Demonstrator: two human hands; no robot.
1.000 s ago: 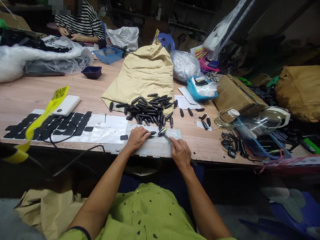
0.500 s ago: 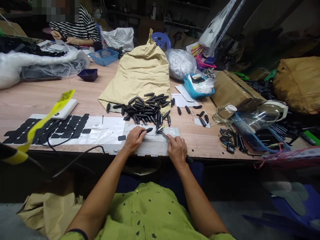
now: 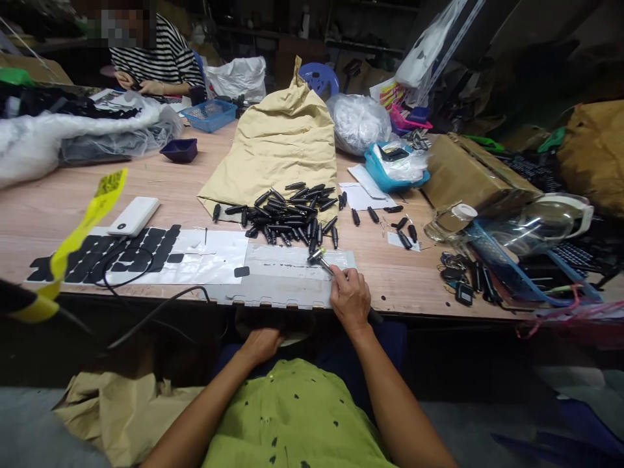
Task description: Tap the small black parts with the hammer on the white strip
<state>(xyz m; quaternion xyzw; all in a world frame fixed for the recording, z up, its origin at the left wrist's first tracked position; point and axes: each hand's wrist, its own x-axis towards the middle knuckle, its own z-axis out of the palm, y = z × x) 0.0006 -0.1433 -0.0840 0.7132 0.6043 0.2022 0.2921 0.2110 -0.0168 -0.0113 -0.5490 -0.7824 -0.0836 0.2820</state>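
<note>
My right hand (image 3: pixel 351 296) is wrapped around a small hammer (image 3: pixel 316 255), whose metal head with a yellow end rests over the grey board (image 3: pixel 287 289) at the table's front edge. Below that edge, close to my lap, is my left hand (image 3: pixel 264 343). Its fingers reach into shadow beside a pale round container (image 3: pixel 297 338), so what they hold, if anything, is hidden. Just beyond the board lies a heap of black tapered plastic pieces (image 3: pixel 295 211), partly on a beige cloth bag (image 3: pixel 277 143).
On the left lie a sheet of black stickers (image 3: pixel 156 244), a white power bank (image 3: pixel 134 216), a cable and a yellow tag (image 3: pixel 88 221). A blue basket (image 3: pixel 507 266), a glass jug (image 3: pixel 546 221) and a carton (image 3: pixel 478 172) stand right. Across the table sits a person (image 3: pixel 156 58) in stripes.
My left hand has dropped from the board to below the table edge, and the black piece it held no longer shows. My right hand keeps the hammer in nearly the same place.
</note>
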